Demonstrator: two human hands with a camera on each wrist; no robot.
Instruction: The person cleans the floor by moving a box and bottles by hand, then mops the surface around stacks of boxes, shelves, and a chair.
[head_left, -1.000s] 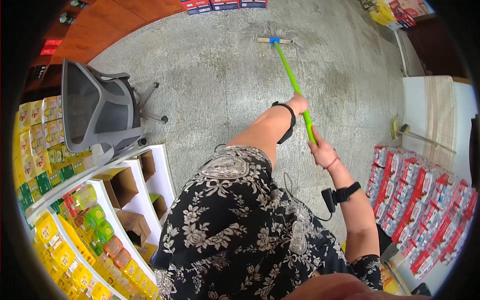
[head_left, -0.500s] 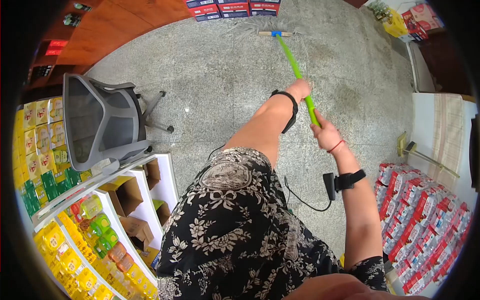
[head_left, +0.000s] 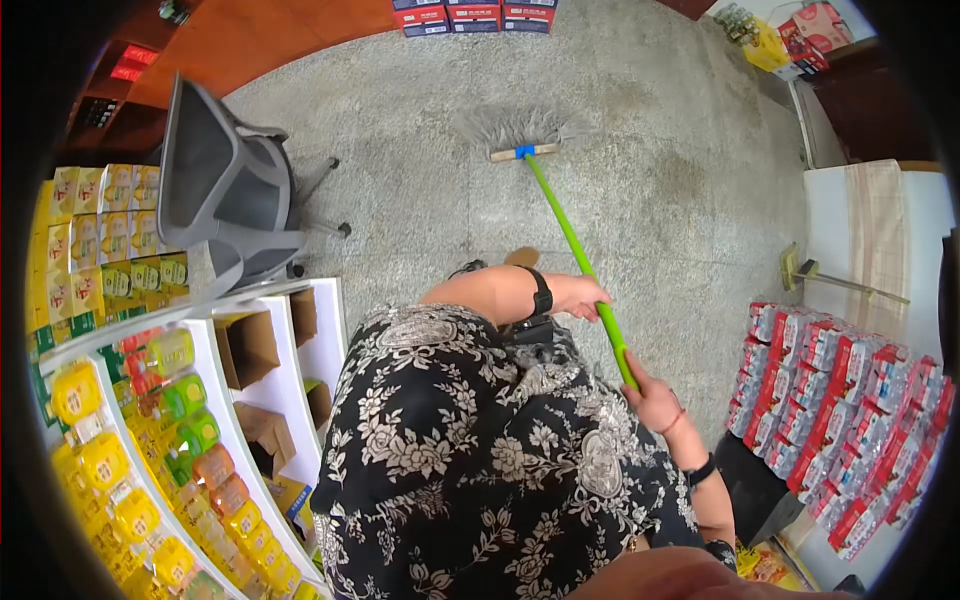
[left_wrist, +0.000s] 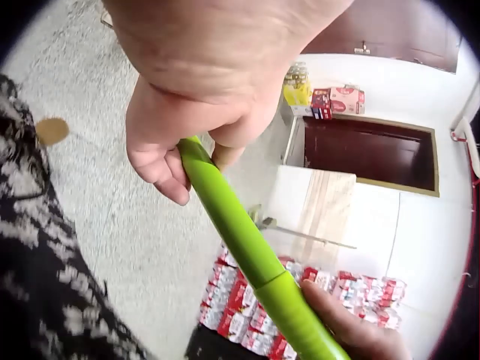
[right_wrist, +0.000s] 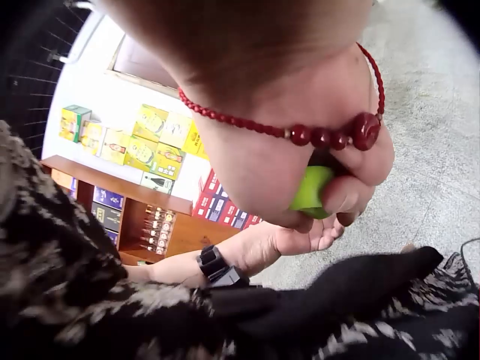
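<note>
A broom with a bright green handle and grey bristles slants across the speckled stone floor in front of me. My left hand grips the handle partway up, close to my waist. My right hand grips its upper end, beside my hip. In the left wrist view the left hand curls round the green handle, with the right hand lower on it. In the right wrist view the right hand, under a red bead bracelet, wraps the handle; the left hand shows beyond it.
A grey mesh office chair stands at the left. Below it are white shelves of yellow and green bottles. Stacked packs of red-labelled bottles fill the right. A white cabinet and a second brush stand there too. Boxes line the far wall.
The broom head has been drawn back across the floor toward me. Both hands have pulled in from outstretched arms to close against my body, still gripping the handle.
</note>
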